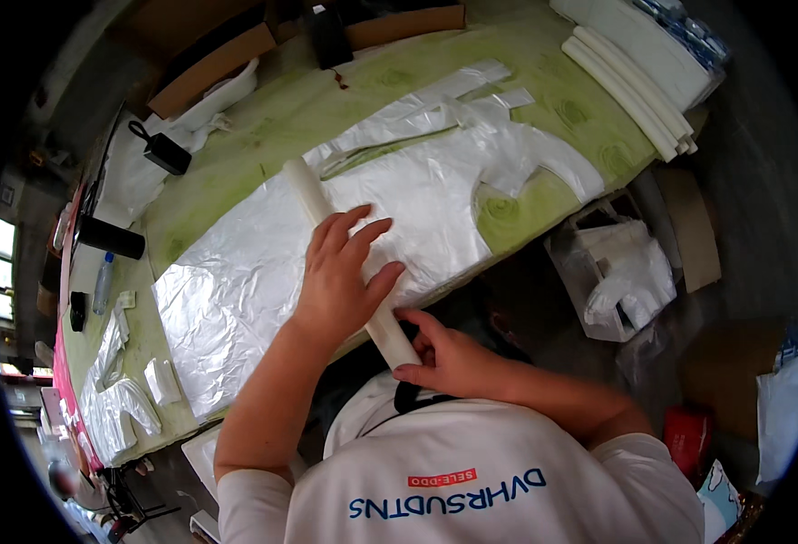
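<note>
A long white tube lies slantwise across a glossy white plastic sheet, its near end reaching past the table's front edge toward my body. My left hand rests on the tube's middle with fingers spread and thumb out to the side. At the near end, my right hand grips the tube between thumb and fingers; some fingers are hidden. The sheet is wrinkled and spread flat, with curved cut-outs and a sleeve-like strip at its right. Narrow plastic strips lie along its far side.
Several white tubes lie at the green table's right end. A box with crumpled plastic stands below. Leftward are a black cylinder, black box, bottle, white packet and plastic piece. Cardboard trays stand behind.
</note>
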Demonstrator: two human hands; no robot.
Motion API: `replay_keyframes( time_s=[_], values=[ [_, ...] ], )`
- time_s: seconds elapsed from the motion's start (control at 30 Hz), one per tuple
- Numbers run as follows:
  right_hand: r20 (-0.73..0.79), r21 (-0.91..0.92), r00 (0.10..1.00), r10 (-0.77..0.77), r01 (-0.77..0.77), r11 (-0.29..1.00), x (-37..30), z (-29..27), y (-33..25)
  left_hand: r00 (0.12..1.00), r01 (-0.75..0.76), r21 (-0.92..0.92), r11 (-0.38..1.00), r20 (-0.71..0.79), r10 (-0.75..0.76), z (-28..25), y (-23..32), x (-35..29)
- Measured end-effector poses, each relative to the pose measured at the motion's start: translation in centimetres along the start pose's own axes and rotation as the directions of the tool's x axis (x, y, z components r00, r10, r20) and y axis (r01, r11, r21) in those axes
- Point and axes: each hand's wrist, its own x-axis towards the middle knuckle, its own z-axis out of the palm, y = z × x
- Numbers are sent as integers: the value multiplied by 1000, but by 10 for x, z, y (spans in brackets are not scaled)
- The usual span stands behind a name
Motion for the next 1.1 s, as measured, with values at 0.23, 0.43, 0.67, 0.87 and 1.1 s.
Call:
replay_keyframes(
  time_s=[0.23, 0.43, 0.67, 0.87, 1.1],
  values=[
    [-97, 150, 995, -19, 34, 988, -18, -9, 28, 856, 208, -63, 976, 495, -150, 38, 19, 61],
    [-467, -217, 831, -302, 224, 950, -37, -39, 35, 765, 582, -248, 774, 489, -419, 16, 17, 54],
    [-314, -847, 731, -606, 72, 526, 66, -103, 3, 868, 478, -347, 807, 328, -373, 16, 12, 31],
    [-157, -936, 675, -721, 132, 327, 122, -115, -4, 822, 531, -664, 527, 253, -510, 4, 11, 59],
    [-145, -865, 636, -758, 290, 409, 122, -116, 7, 688, 533, -802, 271, 224, -690, 8, -21, 85]
  ],
)
